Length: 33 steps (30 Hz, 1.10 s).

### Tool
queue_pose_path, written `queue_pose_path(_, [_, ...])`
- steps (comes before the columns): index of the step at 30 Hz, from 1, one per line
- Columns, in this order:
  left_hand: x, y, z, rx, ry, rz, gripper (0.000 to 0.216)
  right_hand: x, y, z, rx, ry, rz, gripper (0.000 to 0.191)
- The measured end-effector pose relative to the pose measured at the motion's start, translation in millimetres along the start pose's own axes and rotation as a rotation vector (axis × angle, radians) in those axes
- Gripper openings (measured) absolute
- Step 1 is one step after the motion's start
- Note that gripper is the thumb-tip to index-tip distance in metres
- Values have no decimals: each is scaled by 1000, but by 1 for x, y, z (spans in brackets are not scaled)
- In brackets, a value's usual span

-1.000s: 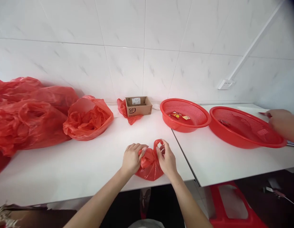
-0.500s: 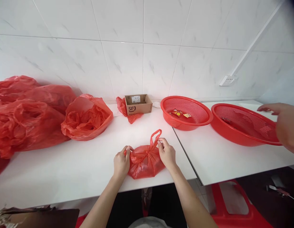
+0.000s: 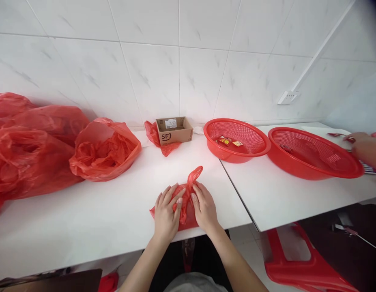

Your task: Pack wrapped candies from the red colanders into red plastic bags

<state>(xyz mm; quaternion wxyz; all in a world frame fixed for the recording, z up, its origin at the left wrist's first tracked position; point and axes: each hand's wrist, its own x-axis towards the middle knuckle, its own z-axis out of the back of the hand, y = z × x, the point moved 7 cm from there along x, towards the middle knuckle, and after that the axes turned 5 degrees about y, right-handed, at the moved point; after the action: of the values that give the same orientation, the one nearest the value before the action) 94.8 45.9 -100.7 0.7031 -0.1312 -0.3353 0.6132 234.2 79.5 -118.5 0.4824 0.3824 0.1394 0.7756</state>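
A small red plastic bag (image 3: 188, 194) lies at the front edge of the white table (image 3: 99, 219), one handle sticking up. My left hand (image 3: 166, 213) rests flat on its left half, fingers stretched out. My right hand (image 3: 204, 207) lies flat on its right half, fingers also extended. Both palms press down on the bag; neither grips it.
Big red bags (image 3: 104, 150) pile at the left. A small cardboard box (image 3: 174, 130) stands by the wall. Two red mesh baskets (image 3: 236, 140) (image 3: 315, 152) sit to the right, the nearer one holding small packets. Another person's hand (image 3: 362, 148) reaches in at far right. A red stool (image 3: 300, 263) stands below.
My hands let go of the bag's handles and came together flat on top of the bag, squashing it. The other person's hand dropped lower behind the far basket.
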Motion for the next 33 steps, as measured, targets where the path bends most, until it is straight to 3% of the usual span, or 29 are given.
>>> queue_pose_path(5, [11,22,-2,25,67,60,40,9,-10,-8,-22,51,6,44])
queue_pose_path(11, [16,28,-3,-9,70,91,41,13,-12,-13,-25,102,-29,44])
queue_pose_path(14, [13,30,-5,-23,75,88,39,12,-9,-6,40,53,-38,43])
queue_pose_path(18, [10,34,-5,-108,43,95,36,10,-5,1,109,23,-38,18])
queue_pose_path(20, [10,35,-5,-142,28,106,36,10,-4,0,110,54,-30,20])
queue_pose_path(29, [11,37,-6,-178,21,143,39,6,-20,-3,271,20,-182,24])
queue_pose_path(33, [11,39,-8,-174,25,159,40,4,-37,2,398,-60,-359,24])
